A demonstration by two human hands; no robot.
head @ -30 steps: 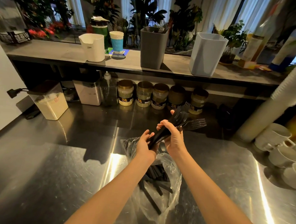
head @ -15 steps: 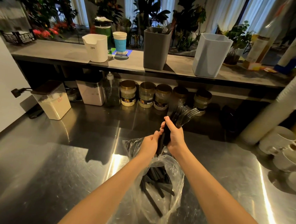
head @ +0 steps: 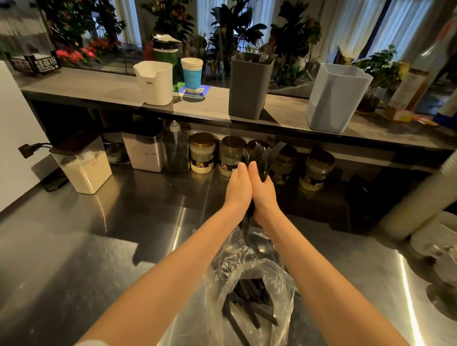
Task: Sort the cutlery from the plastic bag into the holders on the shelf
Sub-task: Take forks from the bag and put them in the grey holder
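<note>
The forks [head: 264,156] have swung from a rightward fan to upright at frame centre, left hand [head: 238,190] and right hand [head: 265,197] both clasping their handles, grey holder [head: 248,94] directly above.

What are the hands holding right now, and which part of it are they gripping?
Both hands, left hand and right hand, clasp a bundle of black plastic cutlery around the handles; the heads stick out above, the handle ends below, over the plastic bag.
</note>
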